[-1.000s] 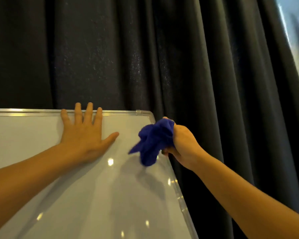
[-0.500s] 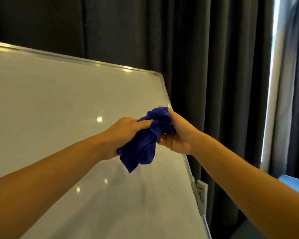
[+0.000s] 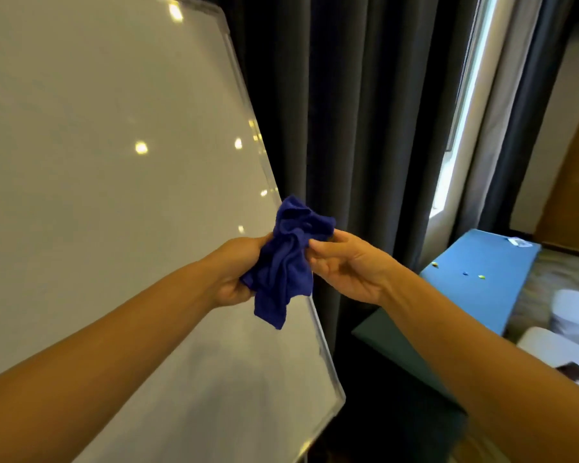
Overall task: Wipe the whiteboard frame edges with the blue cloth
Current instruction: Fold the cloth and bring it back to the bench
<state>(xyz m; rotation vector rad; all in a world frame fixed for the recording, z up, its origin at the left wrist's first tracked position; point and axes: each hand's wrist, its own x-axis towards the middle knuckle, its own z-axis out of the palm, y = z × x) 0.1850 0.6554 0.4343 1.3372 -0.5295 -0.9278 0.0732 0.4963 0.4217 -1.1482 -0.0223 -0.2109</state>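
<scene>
The whiteboard (image 3: 114, 162) fills the left of the view, and its silver frame edge (image 3: 244, 95) runs down the right side to a rounded lower corner. A crumpled blue cloth (image 3: 290, 259) hangs in front of that right edge, about halfway down. My left hand (image 3: 236, 272) grips the cloth's lower left part. My right hand (image 3: 345, 265) pinches its upper right part with fingertips. Both hands hold the cloth just off the board's surface.
Dark grey curtains (image 3: 365, 128) hang right behind the board's right edge, with a bright window strip (image 3: 462, 105) beyond. A blue table (image 3: 482, 279) with small bits on it stands at the lower right, near white seats (image 3: 569, 349).
My left hand left the board surface and took hold of the cloth with the right hand. The view dropped down the board's right edge, and both hands moved lower along it.
</scene>
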